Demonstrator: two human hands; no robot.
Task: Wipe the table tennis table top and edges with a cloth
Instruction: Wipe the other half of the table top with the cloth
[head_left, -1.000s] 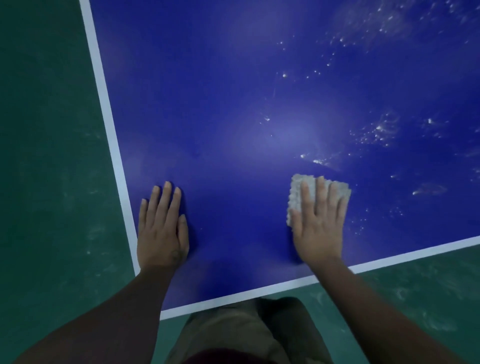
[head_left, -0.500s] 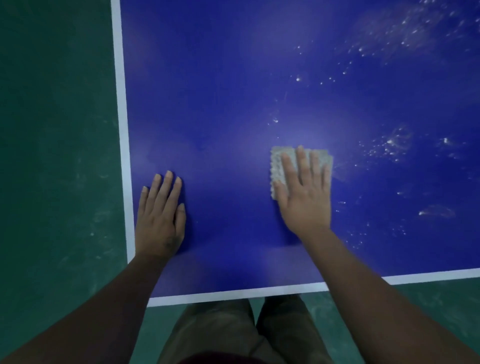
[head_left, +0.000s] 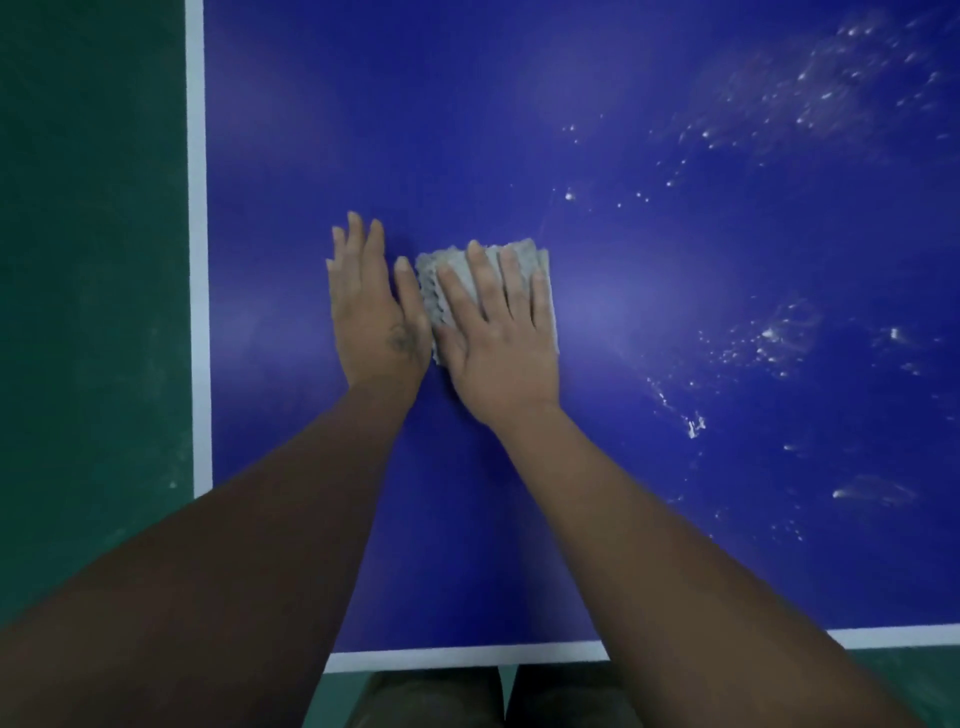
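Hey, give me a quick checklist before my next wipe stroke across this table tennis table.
1. The cloth lies flat on the table top: ok.
2. The right hand presses the cloth with straight fingers: ok.
3. The left hand is out of a leftward stroke's way: not ok, it lies flat right beside the cloth.
4. Right side free of white specks: not ok, many remain.
5. The white edge lines wiped: cannot tell.

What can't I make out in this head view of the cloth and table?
Head view, grey textured cloth: mostly covered by the flat right hand.
Blue table tennis table top: far and right parts cut off by the frame.
White specks at right: too small and blurred to identify.
Left hand: whether its thumb touches the cloth is unclear.
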